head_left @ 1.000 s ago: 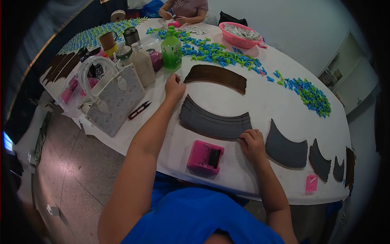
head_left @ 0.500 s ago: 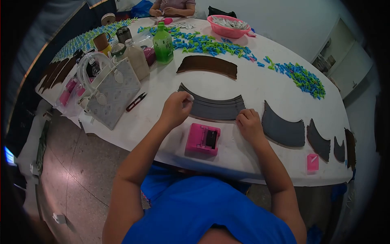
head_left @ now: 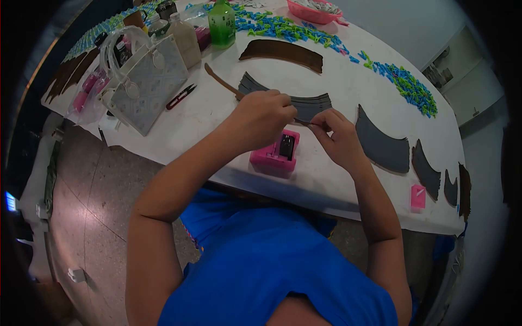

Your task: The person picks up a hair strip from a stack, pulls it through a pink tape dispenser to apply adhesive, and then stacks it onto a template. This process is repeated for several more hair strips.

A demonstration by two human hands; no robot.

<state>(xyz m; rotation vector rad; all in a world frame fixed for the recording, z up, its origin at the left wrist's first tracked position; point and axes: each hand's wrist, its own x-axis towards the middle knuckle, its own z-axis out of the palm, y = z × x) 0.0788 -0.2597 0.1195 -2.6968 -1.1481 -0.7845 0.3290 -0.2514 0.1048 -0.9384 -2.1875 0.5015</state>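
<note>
1. Brown curved strip (head_left: pixel 220 80) up front, dark grey fanned pieces (head_left: pixel 312 104) beneath!
2. Pink box (head_left: pixel 272 156), black slot, on the white desk (head_left: pixel 348 81).
3. Green bottle (head_left: pixel 222 23); blue-and-green clips (head_left: pixel 410 89); grey patterned handbag (head_left: pixel 147 87).

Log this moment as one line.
left hand: grips thin curved brown strip | right hand: pinches strip end | near hands: pink plastic box

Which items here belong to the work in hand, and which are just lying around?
In hand: left hand, right hand, brown curved strip, grey fanned stack, pink box.
Lying about: handbag, snips, green bottle, plastic clips.
</note>
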